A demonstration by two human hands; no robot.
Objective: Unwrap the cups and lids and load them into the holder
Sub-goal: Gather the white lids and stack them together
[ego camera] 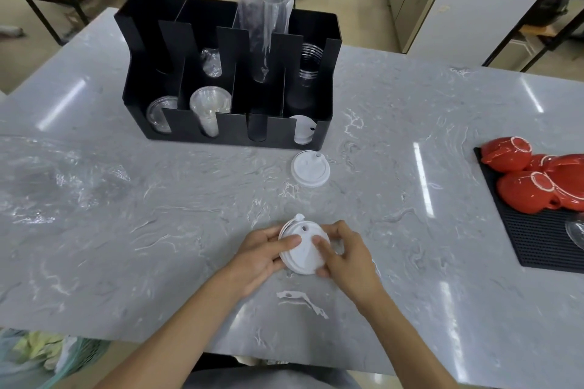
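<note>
A small stack of white lids (302,251) is held over the near middle of the counter between my left hand (264,254) and my right hand (343,257), thumbs on top. Another white lid (310,168) lies flat just in front of the black holder (230,128). The holder's front slots show clear lids (158,112), clear cups (208,106) and white lids (302,129); one front slot looks dark and bare. Clear cups (308,65) sit in the back right slot. A tall clear plastic sleeve (264,14) sticks up from a back slot.
Crumpled clear wrapping (53,180) lies on the grey marble counter (395,123) at the left. A torn white scrap (301,300) lies near the front edge. Red cups (534,178) rest upside down on a black mat (534,243) at the right.
</note>
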